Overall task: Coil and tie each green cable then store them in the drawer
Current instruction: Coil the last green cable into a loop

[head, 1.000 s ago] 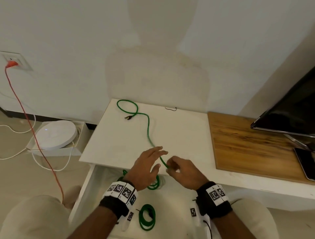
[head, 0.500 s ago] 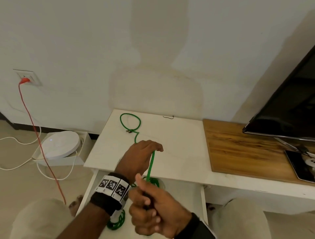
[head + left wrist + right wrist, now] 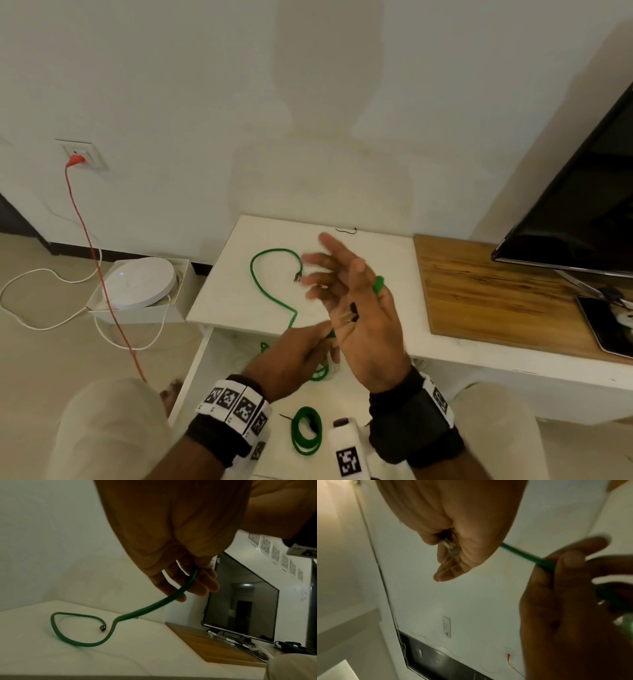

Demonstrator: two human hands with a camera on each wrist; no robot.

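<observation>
Step in hand: starting the first wrap of the loose green cable (image 3: 274, 294) around the right hand (image 3: 359, 308), by the look of it.
Right hand: raised palm-up over the near edge of the white table (image 3: 222, 291), fingers spread; thumb pinning the cable's plug end (image 3: 452, 547) against the palm, cable passing behind the hand.
Left hand (image 3: 294, 356): just below the right one, fingers and thumb pinching the cable near the plug end.
Cable's free length: trailing from the hands across the table to a loop at the far left, its other plug (image 3: 102, 627) lying inside that loop.
Done so far: one coiled green cable (image 3: 306, 431) lying in the open drawer (image 3: 191, 377) below the table, near side; more green loops (image 3: 320, 373) in the drawer under the hands, tie not discernible.
Left to do: wind in nearly the whole loose length, tie it, drop it in the drawer.
Tie material: thin dark wire (image 3: 346, 231) at the table's far edge, likely a tie.
Off to the side: wooden board (image 3: 479, 294) and screen (image 3: 582, 205) on the right.
</observation>
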